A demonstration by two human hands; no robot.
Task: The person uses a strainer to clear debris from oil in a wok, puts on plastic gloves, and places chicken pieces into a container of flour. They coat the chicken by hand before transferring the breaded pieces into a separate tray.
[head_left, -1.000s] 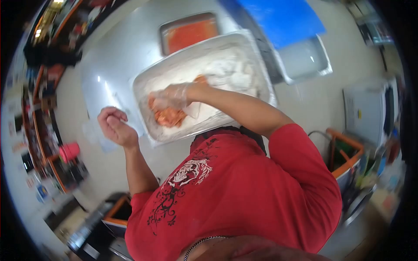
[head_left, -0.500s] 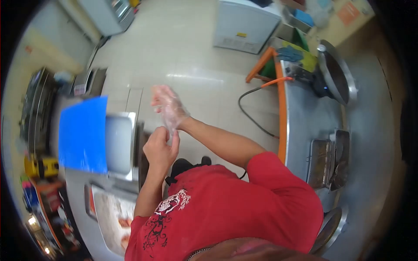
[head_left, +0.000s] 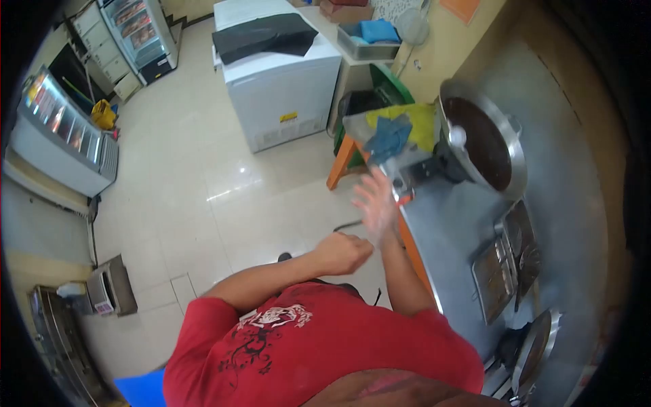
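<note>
My right hand (head_left: 376,203) wears a thin, clear plastic glove, its fingers spread and slightly blurred, palm empty. Bare and closed, my left hand (head_left: 344,253) pinches the cuff of that glove at the right wrist. Both hands are in front of the red shirt (head_left: 319,339), close to the front edge of the metal counter (head_left: 441,251). Just beyond the gloved fingers lies a blue cloth (head_left: 389,138) on the counter's far end, beside a yellow-green cloth (head_left: 424,125).
A large pan of dark liquid (head_left: 478,142) stands on the right counter, with metal trays (head_left: 494,279) and another pan (head_left: 536,353) nearer. A white chest freezer (head_left: 285,95) stands ahead. Glass-door fridges (head_left: 64,132) are at left; a blue sheet (head_left: 142,389) shows at the lower left.
The view has turned right, bringing the freezer and fridges more into sight. Both hands are now nearer the right counter. The gloved fingers have spread; the left hand remains at the cuff.
</note>
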